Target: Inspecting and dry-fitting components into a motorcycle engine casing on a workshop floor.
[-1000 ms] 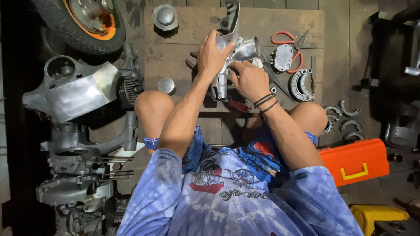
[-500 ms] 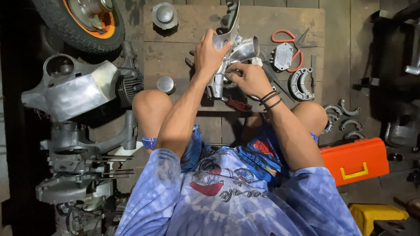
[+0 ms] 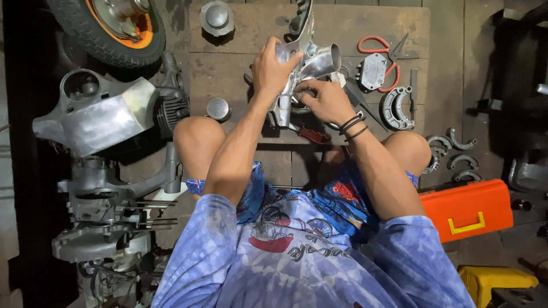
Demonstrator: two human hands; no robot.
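Observation:
I sit over a wooden board (image 3: 240, 34) on the floor. My left hand (image 3: 273, 69) grips the top of a shiny metal engine casing (image 3: 311, 63) that stands upright on the board. Lower on the casing's right side, my right hand (image 3: 325, 101) has its fingers curled against the part; whether it holds a tool is hidden. A red-handled tool (image 3: 313, 135) lies on the board just under my right wrist.
A wheel with an orange hub (image 3: 114, 25) lies far left, with engine parts (image 3: 97, 114) below it. A round metal cap (image 3: 217, 16), a small cylinder (image 3: 218, 108), red-handled scissors (image 3: 377, 44), a brake shoe (image 3: 397, 108) and an orange toolbox (image 3: 465, 208) surround me.
Both hands stay on the casing. My right hand has shifted slightly down and inward against its side.

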